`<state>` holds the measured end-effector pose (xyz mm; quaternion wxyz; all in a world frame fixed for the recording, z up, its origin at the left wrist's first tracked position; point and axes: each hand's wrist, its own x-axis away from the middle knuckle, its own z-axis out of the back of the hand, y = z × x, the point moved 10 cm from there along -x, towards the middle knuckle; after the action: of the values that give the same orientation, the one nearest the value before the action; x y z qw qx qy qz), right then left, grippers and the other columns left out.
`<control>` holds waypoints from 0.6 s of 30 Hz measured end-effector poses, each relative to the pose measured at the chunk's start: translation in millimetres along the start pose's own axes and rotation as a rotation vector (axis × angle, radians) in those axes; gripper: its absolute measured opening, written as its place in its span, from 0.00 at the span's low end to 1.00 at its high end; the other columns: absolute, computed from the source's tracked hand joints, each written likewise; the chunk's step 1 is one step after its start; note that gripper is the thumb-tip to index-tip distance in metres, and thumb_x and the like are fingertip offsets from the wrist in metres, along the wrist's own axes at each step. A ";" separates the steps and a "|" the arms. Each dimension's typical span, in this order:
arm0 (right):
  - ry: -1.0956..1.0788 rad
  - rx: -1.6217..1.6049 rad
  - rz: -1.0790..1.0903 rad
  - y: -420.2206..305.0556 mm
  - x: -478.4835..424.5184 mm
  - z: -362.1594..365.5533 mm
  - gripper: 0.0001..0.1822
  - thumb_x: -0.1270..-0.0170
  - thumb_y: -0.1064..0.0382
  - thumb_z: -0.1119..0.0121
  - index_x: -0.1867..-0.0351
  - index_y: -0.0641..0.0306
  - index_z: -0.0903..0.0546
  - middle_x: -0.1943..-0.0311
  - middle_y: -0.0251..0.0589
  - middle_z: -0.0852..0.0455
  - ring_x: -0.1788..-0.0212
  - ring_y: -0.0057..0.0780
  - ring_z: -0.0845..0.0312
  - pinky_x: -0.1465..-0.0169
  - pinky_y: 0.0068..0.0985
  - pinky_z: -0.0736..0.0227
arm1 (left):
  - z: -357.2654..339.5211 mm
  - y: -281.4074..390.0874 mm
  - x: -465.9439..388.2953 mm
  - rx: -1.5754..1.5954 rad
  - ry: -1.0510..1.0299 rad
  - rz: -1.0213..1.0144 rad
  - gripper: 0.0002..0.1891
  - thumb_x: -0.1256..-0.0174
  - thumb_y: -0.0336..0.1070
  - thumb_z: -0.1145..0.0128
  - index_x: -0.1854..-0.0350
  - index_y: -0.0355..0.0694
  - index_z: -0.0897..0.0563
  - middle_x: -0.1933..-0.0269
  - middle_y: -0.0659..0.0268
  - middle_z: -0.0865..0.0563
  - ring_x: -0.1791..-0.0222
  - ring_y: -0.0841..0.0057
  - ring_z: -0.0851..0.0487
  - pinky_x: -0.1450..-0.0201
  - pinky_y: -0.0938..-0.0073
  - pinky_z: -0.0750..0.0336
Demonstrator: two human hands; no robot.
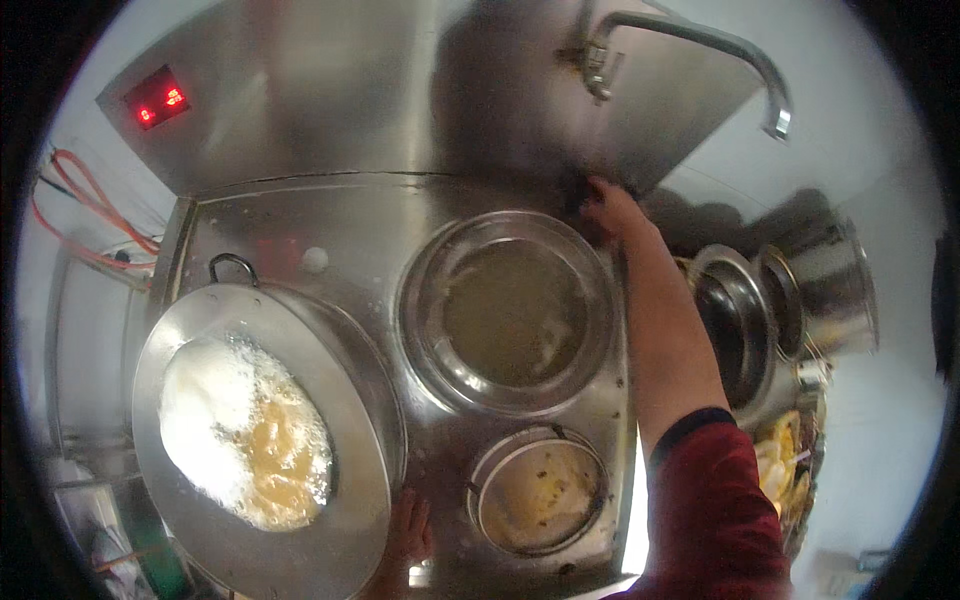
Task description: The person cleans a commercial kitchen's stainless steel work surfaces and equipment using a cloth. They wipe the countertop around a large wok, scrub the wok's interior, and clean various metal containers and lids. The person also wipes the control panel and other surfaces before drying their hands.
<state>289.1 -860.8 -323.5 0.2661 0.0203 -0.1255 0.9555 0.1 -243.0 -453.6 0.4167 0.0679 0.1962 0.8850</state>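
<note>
On the left of a steel cooktop (442,480) sits a wide metal wok (352,420). White froth and glossy tan food (281,457) fill its middle. My left hand (411,525) is low in the view, beside the wok's right rim; shadow hides whether it grips anything. My right arm stretches forward past a round steel basin (416,300) holding murky liquid. At its end my right hand (613,214) is by the back corner, close to the steel backsplash (502,97). Blur and darkness there hide what its fingers touch.
A curved faucet (697,30) juts from the backsplash. Nearer me, a round shallow pan (525,502) bears brown residue. Right of my arm stand a steel pot (844,285) and metal bowls (739,322). A red digital display (159,101) glows at back left, above an orange hose (97,199).
</note>
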 end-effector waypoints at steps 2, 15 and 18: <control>-0.091 0.091 0.061 -1.3 1.1 -36.8 0.26 0.34 0.59 0.38 0.33 0.56 0.24 0.36 0.52 0.21 0.30 0.48 0.30 0.30 0.39 0.34 | 8.4 8.1 -2.2 0.075 -0.009 0.023 0.31 0.39 0.42 0.44 0.33 0.38 0.27 0.36 0.43 0.24 0.33 0.45 0.29 0.31 0.46 0.30; 0.058 -0.351 -0.252 77.5 66.5 -102.1 0.27 0.25 0.45 0.51 0.34 0.61 0.24 0.39 0.49 0.19 0.38 0.40 0.24 0.35 0.34 0.33 | 5.9 -7.4 -9.3 -0.027 -0.101 0.053 0.28 0.39 0.42 0.45 0.35 0.39 0.23 0.31 0.44 0.27 0.36 0.44 0.25 0.38 0.47 0.24; 0.308 -0.545 -0.306 87.2 138.3 -99.6 0.30 0.25 0.41 0.52 0.34 0.60 0.26 0.42 0.51 0.17 0.40 0.48 0.22 0.35 0.38 0.33 | 9.8 -5.0 -7.2 -0.009 -0.111 0.038 0.29 0.39 0.41 0.46 0.34 0.35 0.25 0.27 0.42 0.33 0.32 0.41 0.31 0.31 0.44 0.33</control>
<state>128.5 -838.4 -425.2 0.4177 -0.1775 -0.3300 0.8278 11.1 -242.7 -446.3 0.4104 0.1190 0.1676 0.8885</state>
